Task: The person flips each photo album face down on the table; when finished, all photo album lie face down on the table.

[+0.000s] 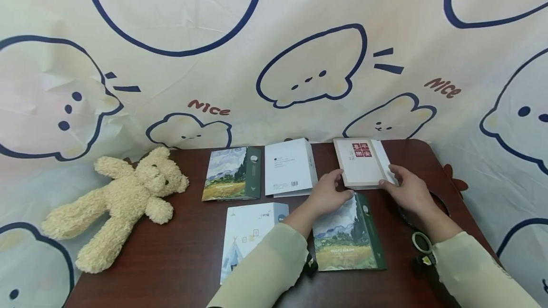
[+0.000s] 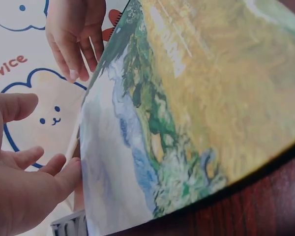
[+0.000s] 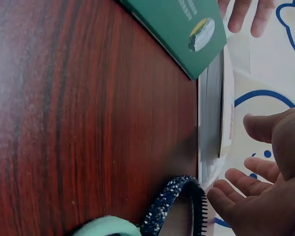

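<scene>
A white album with red square characters (image 1: pixel 358 161) lies at the back right of the table, its spine side to the right. At its lower left corner is my left hand (image 1: pixel 326 197), fingers spread and loosely bent, thumb over the top of a landscape-painted photo album (image 1: pixel 344 239). My right hand (image 1: pixel 410 193) is at the white album's right edge, thumb and fingers apart. Both hands look relaxed in the wrist views, with the right hand (image 3: pixel 273 182) beside the stacked page edges (image 3: pixel 214 108). Whether the fingertips touch the white album, I cannot tell.
Left of the hands lie another landscape album (image 1: pixel 229 175), a plain white album (image 1: pixel 288 168) and a pale tent-picture album (image 1: pixel 248 232). A cream teddy bear (image 1: pixel 128 198) lies at the left. A glittery headband (image 3: pixel 167 201) and a mint ring (image 1: pixel 421 241) are by the right wrist.
</scene>
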Action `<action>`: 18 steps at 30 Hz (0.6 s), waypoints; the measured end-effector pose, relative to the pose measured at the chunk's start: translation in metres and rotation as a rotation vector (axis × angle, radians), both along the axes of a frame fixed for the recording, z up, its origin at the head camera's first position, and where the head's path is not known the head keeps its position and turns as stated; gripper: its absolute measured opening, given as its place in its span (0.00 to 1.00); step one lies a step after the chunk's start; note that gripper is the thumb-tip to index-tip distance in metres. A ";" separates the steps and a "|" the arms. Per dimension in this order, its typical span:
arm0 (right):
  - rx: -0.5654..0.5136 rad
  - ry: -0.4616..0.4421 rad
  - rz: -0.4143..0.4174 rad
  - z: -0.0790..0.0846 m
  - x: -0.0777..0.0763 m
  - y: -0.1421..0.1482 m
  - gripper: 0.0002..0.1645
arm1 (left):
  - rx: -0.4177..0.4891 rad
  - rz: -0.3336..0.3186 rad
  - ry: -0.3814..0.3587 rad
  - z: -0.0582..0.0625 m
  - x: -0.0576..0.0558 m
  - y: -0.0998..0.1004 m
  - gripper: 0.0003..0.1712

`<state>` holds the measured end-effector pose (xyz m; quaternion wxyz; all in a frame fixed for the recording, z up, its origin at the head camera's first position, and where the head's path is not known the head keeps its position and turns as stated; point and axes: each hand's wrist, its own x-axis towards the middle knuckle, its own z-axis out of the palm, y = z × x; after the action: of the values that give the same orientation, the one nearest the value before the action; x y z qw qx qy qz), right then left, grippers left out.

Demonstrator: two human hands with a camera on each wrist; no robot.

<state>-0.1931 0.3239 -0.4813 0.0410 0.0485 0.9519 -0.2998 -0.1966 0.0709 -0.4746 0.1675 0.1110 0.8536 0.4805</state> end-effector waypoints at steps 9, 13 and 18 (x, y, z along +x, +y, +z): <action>0.001 -0.019 -0.017 -0.006 -0.007 0.007 0.50 | 0.024 0.036 -0.034 -0.007 -0.007 0.008 0.42; 0.011 -0.012 -0.005 -0.007 -0.011 0.009 0.50 | 0.045 0.043 -0.051 -0.010 -0.009 0.010 0.43; 0.018 -0.028 0.015 -0.007 -0.015 0.009 0.53 | 0.075 0.046 -0.056 -0.013 -0.012 0.012 0.43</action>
<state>-0.2084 0.3326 -0.4880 0.0561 0.0458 0.9542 -0.2903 -0.2085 0.0830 -0.4871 0.1759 0.0840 0.8324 0.5187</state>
